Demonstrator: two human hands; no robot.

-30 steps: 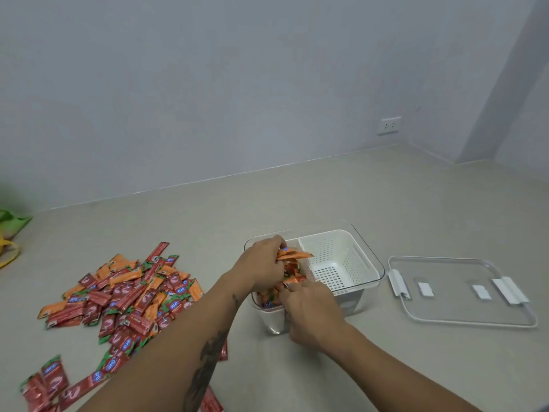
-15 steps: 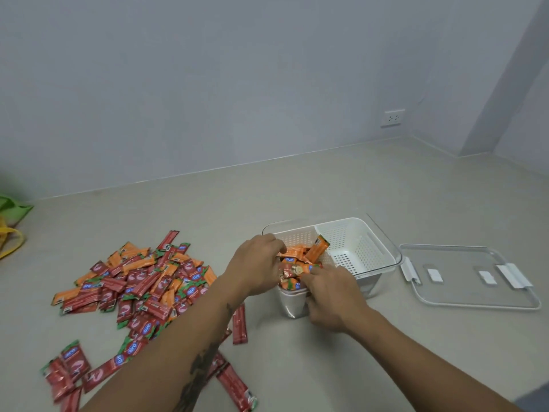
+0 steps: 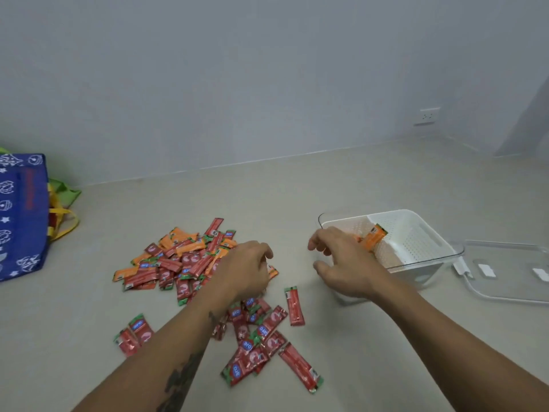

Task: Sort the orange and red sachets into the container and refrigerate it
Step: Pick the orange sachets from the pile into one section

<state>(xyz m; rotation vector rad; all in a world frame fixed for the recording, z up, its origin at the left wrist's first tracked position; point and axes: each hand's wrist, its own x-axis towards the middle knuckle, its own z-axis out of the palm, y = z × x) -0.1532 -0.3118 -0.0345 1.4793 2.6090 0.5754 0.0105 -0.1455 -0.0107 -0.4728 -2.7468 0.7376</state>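
Note:
A heap of red and orange sachets (image 3: 181, 263) lies on the beige surface at centre left. More red sachets (image 3: 261, 349) are scattered nearer to me. My left hand (image 3: 246, 269) rests on the heap's right edge with fingers curled; an orange sachet (image 3: 272, 272) peeks out beside its fingertips. My right hand (image 3: 344, 263) hovers with fingers spread in front of the clear container (image 3: 421, 264), hiding its left end. The container holds a white perforated basket (image 3: 416, 233), and an orange sachet (image 3: 375, 237) stands upright in it.
The container's clear lid (image 3: 511, 272) lies flat to the right of it. A blue patterned bag (image 3: 20, 215) with yellow and green straps stands at the far left by the wall. A wall socket (image 3: 427, 115) sits at the back right.
Both hands have come out of the container. My left hand has moved left onto the sachet heap, and my right hand has drawn back to the container's left. The view has turned left.

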